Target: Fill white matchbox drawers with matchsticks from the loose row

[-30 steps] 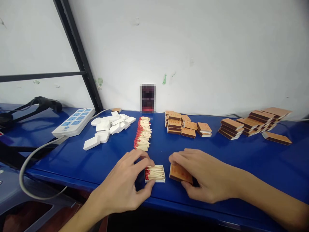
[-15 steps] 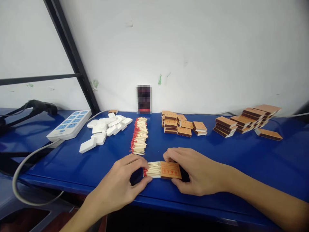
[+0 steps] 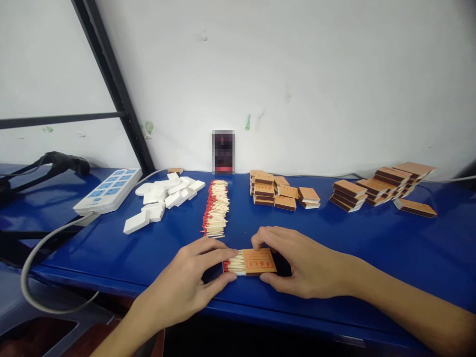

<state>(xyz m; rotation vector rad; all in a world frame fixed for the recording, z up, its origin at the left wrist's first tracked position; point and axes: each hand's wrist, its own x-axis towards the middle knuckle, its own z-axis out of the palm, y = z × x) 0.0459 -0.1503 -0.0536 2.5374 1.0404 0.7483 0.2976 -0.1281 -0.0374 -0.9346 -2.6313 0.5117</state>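
A matchbox lies flat near the table's front edge, its orange-brown sleeve (image 3: 259,262) partly over a white inner tray full of red-tipped matches (image 3: 235,263). My left hand (image 3: 197,277) pinches the exposed tray end between thumb and fingers. On the other side, my right hand (image 3: 297,265) grips the sleeve by its long edges, thumb in front and fingers behind. Just beyond the box, a long row of loose matches (image 3: 216,208) runs away from me, red heads to the left.
White inner trays (image 3: 154,196) are heaped at back left, beside a white power strip (image 3: 108,191). Several matchboxes (image 3: 275,190) are piled behind my right hand. More stacked boxes (image 3: 386,183) stand at far right. A pixelated dark rectangle (image 3: 223,152) leans by the wall.
The sleeve has slid left over the tray, so less of the matches shows. My right hand has shifted slightly left with it; my left hand keeps its pinch.
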